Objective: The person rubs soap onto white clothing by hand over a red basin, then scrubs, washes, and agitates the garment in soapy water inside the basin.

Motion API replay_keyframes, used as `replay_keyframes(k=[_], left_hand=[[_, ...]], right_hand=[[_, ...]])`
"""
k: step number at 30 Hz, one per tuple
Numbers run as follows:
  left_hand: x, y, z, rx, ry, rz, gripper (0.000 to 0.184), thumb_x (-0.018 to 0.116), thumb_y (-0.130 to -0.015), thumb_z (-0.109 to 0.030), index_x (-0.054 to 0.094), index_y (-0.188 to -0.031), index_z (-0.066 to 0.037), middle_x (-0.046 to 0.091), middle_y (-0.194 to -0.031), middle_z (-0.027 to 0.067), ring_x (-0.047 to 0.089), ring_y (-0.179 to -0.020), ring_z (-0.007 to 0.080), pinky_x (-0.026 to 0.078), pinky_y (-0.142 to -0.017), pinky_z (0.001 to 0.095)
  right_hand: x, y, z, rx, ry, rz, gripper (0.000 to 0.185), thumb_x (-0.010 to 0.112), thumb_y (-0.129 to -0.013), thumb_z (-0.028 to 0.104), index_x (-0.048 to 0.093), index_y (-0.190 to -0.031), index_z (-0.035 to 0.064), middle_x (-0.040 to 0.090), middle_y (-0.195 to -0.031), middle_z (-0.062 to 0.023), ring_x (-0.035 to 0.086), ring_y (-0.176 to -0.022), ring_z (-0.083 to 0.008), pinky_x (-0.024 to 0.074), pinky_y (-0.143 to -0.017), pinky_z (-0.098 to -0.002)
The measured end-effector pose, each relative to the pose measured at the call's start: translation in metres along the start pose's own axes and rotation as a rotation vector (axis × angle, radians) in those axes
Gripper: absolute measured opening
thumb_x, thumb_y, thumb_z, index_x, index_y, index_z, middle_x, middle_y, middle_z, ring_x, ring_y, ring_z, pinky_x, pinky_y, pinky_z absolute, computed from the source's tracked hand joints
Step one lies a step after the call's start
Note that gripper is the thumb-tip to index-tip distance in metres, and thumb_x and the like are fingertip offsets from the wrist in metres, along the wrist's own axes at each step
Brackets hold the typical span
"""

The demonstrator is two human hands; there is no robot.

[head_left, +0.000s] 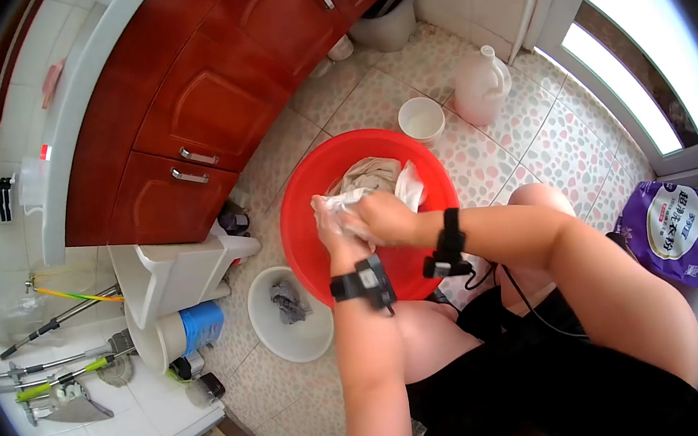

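A red basin stands on the tiled floor in front of me, with a beige cloth bunched inside. Over the basin my left hand is closed on a white cloth. My right hand presses against the same cloth from the right, its fingers wrapped round it. Part of the white cloth is hidden by the hands. Another white piece lies at the basin's right side; whether it joins the held cloth cannot be made out. Both wrists wear black straps with small devices.
Left of the basin sits a white bowl with a grey cloth. A small white bowl and a pinkish jug stand beyond. Red cabinets line the upper left. A purple bag is at right.
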State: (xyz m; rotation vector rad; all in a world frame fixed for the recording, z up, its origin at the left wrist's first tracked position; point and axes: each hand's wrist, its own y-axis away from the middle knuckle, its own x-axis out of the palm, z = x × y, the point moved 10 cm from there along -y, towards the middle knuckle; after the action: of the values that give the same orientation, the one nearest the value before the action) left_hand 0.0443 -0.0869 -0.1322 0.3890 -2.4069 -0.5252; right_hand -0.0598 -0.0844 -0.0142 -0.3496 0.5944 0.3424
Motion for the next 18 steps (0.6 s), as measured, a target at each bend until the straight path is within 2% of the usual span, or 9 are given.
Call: replay_keyframes(k=[1, 3, 5, 7, 9, 11, 13, 15, 18], left_hand=[[-0.009, -0.011, 0.013, 0.050, 0.035, -0.045, 0.050, 0.042, -0.089, -0.050, 0.052, -0.105, -0.003, 0.057, -0.101, 0.0142, 0.057, -0.090, 0.0293, 0.048, -0.080, 0.0413], [0.065, 0.044, -0.008, 0.103, 0.099, -0.150, 0.032, 0.046, -0.093, -0.029, 0.046, -0.114, -0.005, 0.051, -0.113, 0.0098, 0.054, -0.098, 0.0243, 0.046, -0.084, 0.0417], [0.056, 0.040, -0.011, 0.166, -0.017, -0.234, 0.036, 0.047, -0.091, -0.036, 0.047, -0.111, -0.006, 0.053, -0.108, 0.0114, 0.055, -0.097, 0.0258, 0.046, -0.082, 0.0413], [0.019, 0.015, 0.000, 0.082, 0.003, -0.095, 0.044, 0.046, -0.089, -0.044, 0.047, -0.108, -0.005, 0.055, -0.105, 0.0138, 0.055, -0.097, 0.0272, 0.046, -0.080, 0.0410], [0.001, 0.003, 0.028, -0.276, 0.107, 0.112, 0.043, 0.041, -0.089, -0.048, 0.052, -0.104, -0.009, 0.057, -0.103, 0.0101, 0.057, -0.091, 0.0261, 0.046, -0.080, 0.0432], [0.014, 0.000, 0.022, 0.045, 0.169, -0.138, 0.037, 0.043, -0.091, -0.041, 0.052, -0.107, -0.009, 0.057, -0.104, 0.0088, 0.056, -0.093, 0.0252, 0.046, -0.081, 0.0415], [0.050, 0.011, 0.023, 0.094, 0.159, -0.091, 0.027, 0.055, -0.087, -0.027, 0.052, -0.106, -0.009, 0.057, -0.102, 0.0068, 0.054, -0.096, 0.0218, 0.046, -0.081, 0.0367], [0.091, 0.055, -0.015, 0.114, -0.065, -0.109, 0.029, 0.055, -0.087, -0.030, 0.052, -0.106, -0.008, 0.056, -0.102, 0.0073, 0.055, -0.093, 0.0226, 0.047, -0.079, 0.0385], [0.017, 0.008, 0.020, -0.169, 0.116, 0.044, 0.033, 0.047, -0.089, -0.032, 0.051, -0.109, -0.006, 0.056, -0.106, 0.0094, 0.055, -0.099, 0.0242, 0.048, -0.081, 0.0383]], right_hand=[[0.008, -0.008, -0.021, 0.087, 0.115, 0.019, 0.038, 0.050, -0.082, 0.035, 0.059, -0.066, 0.0016, 0.060, -0.069, -0.0209, 0.059, -0.060, -0.0355, 0.0462, -0.057, -0.0460], [-0.034, -0.016, -0.030, 0.210, -0.107, -0.146, 0.035, 0.050, -0.082, 0.034, 0.061, -0.070, 0.0027, 0.060, -0.068, -0.0205, 0.059, -0.059, -0.0353, 0.0463, -0.054, -0.0455], [-0.013, -0.024, -0.050, 0.264, 0.091, -0.038, 0.037, 0.049, -0.083, 0.036, 0.061, -0.071, 0.0029, 0.060, -0.069, -0.0208, 0.060, -0.061, -0.0350, 0.0470, -0.058, -0.0457], [0.000, -0.011, -0.026, 0.055, 0.055, -0.043, 0.037, 0.047, -0.084, 0.035, 0.059, -0.072, 0.0028, 0.060, -0.068, -0.0210, 0.060, -0.063, -0.0349, 0.0474, -0.062, -0.0455], [-0.005, -0.001, 0.005, -0.052, -0.038, 0.031, 0.035, 0.047, -0.084, 0.033, 0.059, -0.071, 0.0020, 0.059, -0.069, -0.0238, 0.060, -0.065, -0.0370, 0.0481, -0.060, -0.0432], [-0.010, -0.020, -0.016, -0.015, 0.307, 0.021, 0.032, 0.050, -0.082, 0.033, 0.059, -0.071, 0.0037, 0.060, -0.070, -0.0220, 0.060, -0.066, -0.0371, 0.0485, -0.060, -0.0424], [-0.038, -0.029, -0.056, 0.274, -0.130, -0.089, 0.027, 0.052, -0.080, 0.031, 0.060, -0.077, 0.0053, 0.061, -0.070, -0.0176, 0.061, -0.069, -0.0344, 0.0488, -0.059, -0.0433], [-0.032, -0.027, -0.048, 0.179, 0.054, -0.127, 0.031, 0.051, -0.082, 0.034, 0.060, -0.082, 0.0050, 0.061, -0.071, -0.0193, 0.060, -0.070, -0.0371, 0.0482, -0.061, -0.0441], [-0.014, -0.002, 0.005, 0.037, -0.036, 0.040, 0.032, 0.048, -0.082, 0.035, 0.061, -0.081, 0.0058, 0.061, -0.072, -0.0197, 0.060, -0.069, -0.0373, 0.0474, -0.065, -0.0450]])
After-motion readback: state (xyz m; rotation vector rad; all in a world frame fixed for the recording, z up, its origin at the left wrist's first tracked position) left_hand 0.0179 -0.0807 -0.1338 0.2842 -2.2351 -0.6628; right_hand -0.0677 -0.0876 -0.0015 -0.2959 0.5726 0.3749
